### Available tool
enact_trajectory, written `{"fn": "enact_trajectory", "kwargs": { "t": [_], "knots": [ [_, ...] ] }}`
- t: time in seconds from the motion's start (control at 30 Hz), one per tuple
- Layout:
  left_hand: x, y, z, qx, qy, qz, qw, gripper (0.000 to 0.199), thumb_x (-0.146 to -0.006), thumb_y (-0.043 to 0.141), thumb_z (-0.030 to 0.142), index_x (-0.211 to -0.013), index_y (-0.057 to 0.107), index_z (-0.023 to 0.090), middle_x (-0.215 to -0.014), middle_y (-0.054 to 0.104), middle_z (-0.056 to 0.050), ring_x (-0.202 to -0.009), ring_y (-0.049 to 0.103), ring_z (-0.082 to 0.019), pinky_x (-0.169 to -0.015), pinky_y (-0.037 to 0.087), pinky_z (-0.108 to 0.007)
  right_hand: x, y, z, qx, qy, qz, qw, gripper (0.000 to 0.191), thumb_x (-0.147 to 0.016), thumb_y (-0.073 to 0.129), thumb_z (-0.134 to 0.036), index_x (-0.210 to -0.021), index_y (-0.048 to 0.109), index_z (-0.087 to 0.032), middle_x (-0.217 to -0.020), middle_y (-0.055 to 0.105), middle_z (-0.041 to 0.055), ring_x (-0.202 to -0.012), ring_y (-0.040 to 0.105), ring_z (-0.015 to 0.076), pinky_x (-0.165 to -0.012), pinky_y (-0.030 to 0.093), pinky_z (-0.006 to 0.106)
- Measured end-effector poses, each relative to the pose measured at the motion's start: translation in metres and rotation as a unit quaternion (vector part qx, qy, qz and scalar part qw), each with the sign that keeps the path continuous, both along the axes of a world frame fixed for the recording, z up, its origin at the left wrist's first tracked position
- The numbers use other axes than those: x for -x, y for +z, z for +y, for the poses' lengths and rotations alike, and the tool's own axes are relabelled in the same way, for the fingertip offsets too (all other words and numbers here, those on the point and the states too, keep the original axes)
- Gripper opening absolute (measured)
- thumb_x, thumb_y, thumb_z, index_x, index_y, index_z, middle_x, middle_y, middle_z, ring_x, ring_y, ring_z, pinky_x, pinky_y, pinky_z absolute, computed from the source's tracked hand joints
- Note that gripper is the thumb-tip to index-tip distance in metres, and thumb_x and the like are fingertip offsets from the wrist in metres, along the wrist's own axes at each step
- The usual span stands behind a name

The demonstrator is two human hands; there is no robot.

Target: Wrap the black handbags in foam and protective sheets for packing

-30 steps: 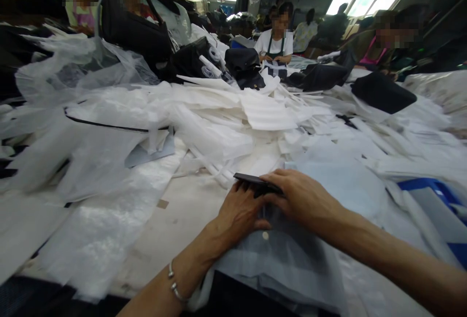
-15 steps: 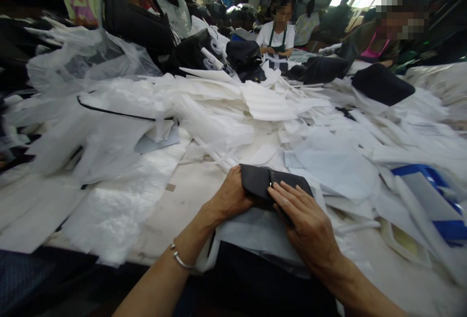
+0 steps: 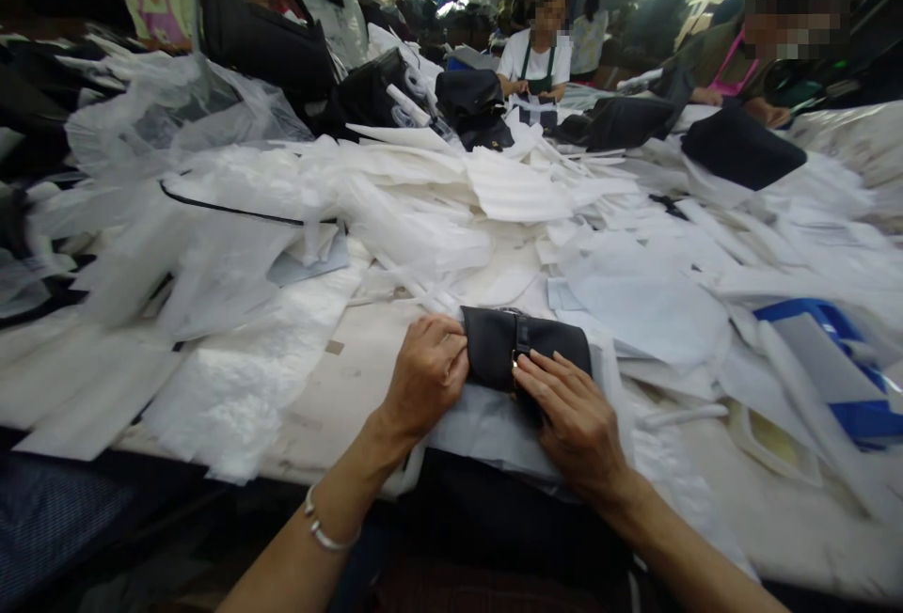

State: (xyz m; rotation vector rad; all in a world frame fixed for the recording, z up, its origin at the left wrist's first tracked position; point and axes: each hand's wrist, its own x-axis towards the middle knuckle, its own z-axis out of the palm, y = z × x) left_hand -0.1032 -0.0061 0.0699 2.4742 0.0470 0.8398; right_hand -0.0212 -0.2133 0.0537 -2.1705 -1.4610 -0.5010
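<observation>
A small black bag (image 3: 490,342) with a front flap, a short strap and a metal buckle lies at the table's near edge, on pale sheets (image 3: 486,430). My left hand (image 3: 427,364) has its fingers curled at the bag's left edge, pinching it. Across the right half rests my right hand (image 3: 575,411), its fingers stretched over the flap beside the buckle; its thumb is hidden. A silver bracelet (image 3: 328,528) circles my left wrist.
White foam and paper sheets (image 3: 522,185) are heaped over the table (image 3: 353,354). At the right are a blue tray (image 3: 861,420) and a shallow pale container (image 3: 776,448). Black bags (image 3: 740,148) lie farther back. Several people, one in a green apron (image 3: 537,77), sit across the table.
The bag's front has turned more toward the camera, showing its strap and buckle. My left hand has shifted left and curled at the edge; my right hand has moved slightly left.
</observation>
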Motion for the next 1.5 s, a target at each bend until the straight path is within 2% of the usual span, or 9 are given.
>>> {"fn": "enact_trajectory", "kwargs": {
  "t": [0.13,0.23,0.37,0.53,0.73,0.93,1.07,1.33,1.5],
  "knots": [
    [0.039,0.014,-0.03,-0.076,-0.101,0.012,0.992,0.009,-0.09,0.056,0.018,-0.088,0.064,0.017,-0.091,0.066,-0.005,-0.096,0.057,-0.02,-0.09,0.046,-0.036,-0.002,-0.002,0.002,0.011,-0.001,0.016,1.0,0.043,-0.083,0.043,0.002,-0.113,0.067,-0.018,-0.118,0.071,0.0059,-0.115,0.063,0.0216,-0.104,0.045,0.044],
    [0.054,0.003,-0.057,-0.143,-0.177,0.047,0.973,0.022,-0.093,0.055,0.025,-0.111,0.062,0.013,-0.113,0.065,-0.008,-0.11,0.055,-0.022,-0.099,0.044,-0.038,-0.005,0.006,0.004,0.033,-0.006,0.034,0.999,0.038,-0.081,0.05,0.0,-0.107,0.069,-0.019,-0.115,0.072,0.005,-0.11,0.065,0.0225,-0.1,0.047,0.042],
    [0.055,-0.021,-0.071,-0.196,-0.178,0.079,0.961,0.025,-0.097,0.045,0.017,-0.118,0.058,0.013,-0.117,0.064,-0.009,-0.107,0.057,-0.021,-0.092,0.047,-0.037,-0.008,0.029,0.011,0.069,-0.03,0.073,0.994,0.021,-0.08,0.066,-0.009,-0.094,0.072,-0.023,-0.103,0.076,0.002,-0.098,0.07,0.0219,-0.09,0.051,0.036],
    [0.052,-0.031,-0.072,-0.188,-0.172,0.083,0.964,0.024,-0.099,0.041,0.021,-0.112,0.06,0.017,-0.106,0.065,-0.007,-0.098,0.058,-0.021,-0.084,0.048,-0.037,0.004,0.053,0.017,0.111,-0.087,0.069,0.988,0.012,-0.076,0.077,-0.02,-0.086,0.074,-0.024,-0.092,0.077,0.0024,-0.085,0.071,0.0223,-0.081,0.052,0.033],
    [0.052,-0.04,-0.075,-0.184,-0.167,0.08,0.965,0.019,-0.097,0.045,0.021,-0.105,0.062,0.018,-0.099,0.065,-0.006,-0.098,0.059,-0.022,-0.084,0.05,-0.038,0.033,0.022,0.013,0.114,-0.097,0.03,0.988,0.015,-0.084,0.065,-0.014,-0.095,0.073,-0.019,-0.104,0.075,0.0074,-0.09,0.071,0.0234,-0.077,0.056,0.033],
    [0.067,-0.009,-0.066,-0.096,-0.167,0.094,0.977,0.02,-0.096,0.046,0.018,-0.108,0.061,0.017,-0.104,0.069,-0.007,-0.098,0.063,-0.019,-0.088,0.053,-0.033,0.03,0.002,-0.001,0.124,-0.006,0.008,0.992,0.032,-0.085,0.054,-0.007,-0.114,0.068,-0.012,-0.122,0.068,0.0137,-0.109,0.066,0.0261,-0.094,0.055,0.039],
    [0.059,0.012,-0.053,-0.083,-0.148,0.08,0.982,0.04,-0.095,0.047,0.017,-0.134,0.046,0.014,-0.139,0.054,-0.012,-0.132,0.047,-0.021,-0.108,0.043,-0.038,0.022,0.016,-0.008,0.149,0.052,0.076,0.985,0.037,-0.085,0.061,-0.019,-0.121,0.064,-0.011,-0.128,0.064,0.0166,-0.118,0.061,0.0273,-0.101,0.051,0.041],
    [0.041,-0.013,-0.052,-0.155,-0.193,0.248,0.936,0.06,-0.096,0.048,0.033,-0.147,0.028,0.011,-0.155,0.033,-0.015,-0.144,0.029,-0.021,-0.119,0.025,-0.041,0.005,0.031,-0.016,0.183,0.127,0.184,0.957,0.032,-0.086,0.055,-0.014,-0.113,0.071,-0.019,-0.132,0.062,0.0087,-0.124,0.057,0.0228,-0.109,0.042,0.033],
    [0.047,-0.006,-0.056,-0.177,-0.222,0.294,0.913,0.103,-0.078,0.05,0.076,-0.151,0.02,0.01,-0.158,0.019,-0.021,-0.147,0.016,-0.029,-0.12,0.016,-0.044,-0.013,0.033,-0.018,0.152,0.162,0.299,0.928,0.026,-0.087,0.053,-0.016,-0.096,0.077,-0.024,-0.112,0.074,0.0019,-0.104,0.068,0.0192,-0.097,0.048,0.028]
  ]
}}
